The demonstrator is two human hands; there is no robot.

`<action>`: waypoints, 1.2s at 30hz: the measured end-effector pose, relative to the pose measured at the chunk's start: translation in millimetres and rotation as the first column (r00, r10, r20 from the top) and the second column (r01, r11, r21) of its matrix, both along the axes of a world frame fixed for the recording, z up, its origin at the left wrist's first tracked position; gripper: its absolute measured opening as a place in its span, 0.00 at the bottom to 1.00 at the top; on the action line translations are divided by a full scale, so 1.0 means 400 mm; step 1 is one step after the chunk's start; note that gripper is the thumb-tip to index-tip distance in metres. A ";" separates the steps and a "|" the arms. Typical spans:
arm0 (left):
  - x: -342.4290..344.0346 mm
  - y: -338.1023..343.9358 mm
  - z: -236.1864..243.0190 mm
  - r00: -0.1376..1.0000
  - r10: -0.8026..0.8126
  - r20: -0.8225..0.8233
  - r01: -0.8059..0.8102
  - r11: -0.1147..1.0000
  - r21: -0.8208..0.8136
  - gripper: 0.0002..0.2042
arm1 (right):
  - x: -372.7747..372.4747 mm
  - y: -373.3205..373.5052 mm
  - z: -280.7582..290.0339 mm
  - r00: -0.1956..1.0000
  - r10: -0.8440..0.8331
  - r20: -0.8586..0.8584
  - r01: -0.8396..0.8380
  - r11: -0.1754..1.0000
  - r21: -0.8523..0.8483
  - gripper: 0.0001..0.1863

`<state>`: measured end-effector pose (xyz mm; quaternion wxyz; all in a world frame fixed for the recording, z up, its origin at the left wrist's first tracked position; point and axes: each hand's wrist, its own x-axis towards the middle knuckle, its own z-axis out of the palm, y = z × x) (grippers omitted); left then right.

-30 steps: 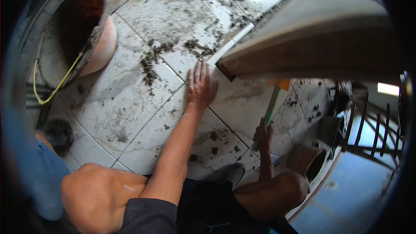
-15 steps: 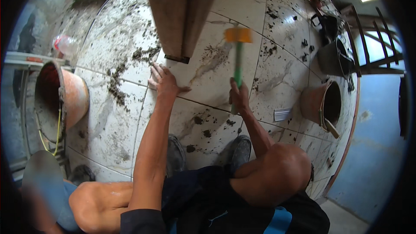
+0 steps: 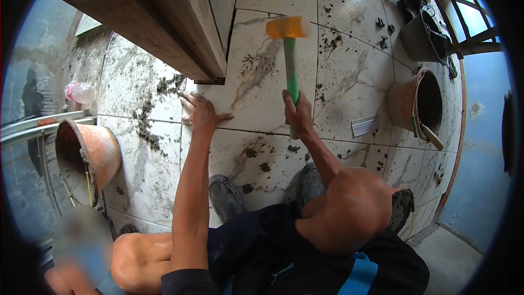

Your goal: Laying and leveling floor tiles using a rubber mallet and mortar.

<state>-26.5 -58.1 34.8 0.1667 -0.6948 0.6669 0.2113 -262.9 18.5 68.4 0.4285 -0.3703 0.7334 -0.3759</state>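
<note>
Mallet (image 3: 290, 57) raised; handle (image 3: 292, 79) inside right hand (image 3: 298, 113), head (image 3: 285, 28) beyond it.

The person's left hand (image 3: 203, 113) and right hand (image 3: 298, 113) are bare. Up the arm from the left hand is a short black sleeve (image 3: 188, 281). Nearer the body than both hands: dark grey, round-toed shoes (image 3: 226, 199), then black clothing (image 3: 322, 262) bearing a bright blue stripe (image 3: 360, 276) and thin pale emblem (image 3: 283, 273).

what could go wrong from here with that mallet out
A stray blow from the orange-headed mallet, held in the right hand, could strike the left hand, spread over the floor tile beneath it. The dark dirt clumps across the tile joint left of that hand might get pushed in.
</note>
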 end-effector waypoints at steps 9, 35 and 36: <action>0.002 0.014 0.021 0.997 -0.074 0.024 0.076 0.995 -0.069 0.67 | -0.003 0.035 -0.011 0.974 0.129 -0.186 -0.118 0.990 0.072 0.21; -0.013 -0.012 0.031 0.999 0.002 0.055 -0.005 0.998 0.055 0.67 | -0.005 0.002 -0.011 0.938 0.219 -0.269 -0.180 0.970 0.161 0.21; -0.014 -0.012 0.037 0.997 0.009 0.072 -0.014 0.998 0.067 0.68 | -0.004 0.000 -0.011 0.948 0.169 -0.269 -0.151 0.985 0.084 0.22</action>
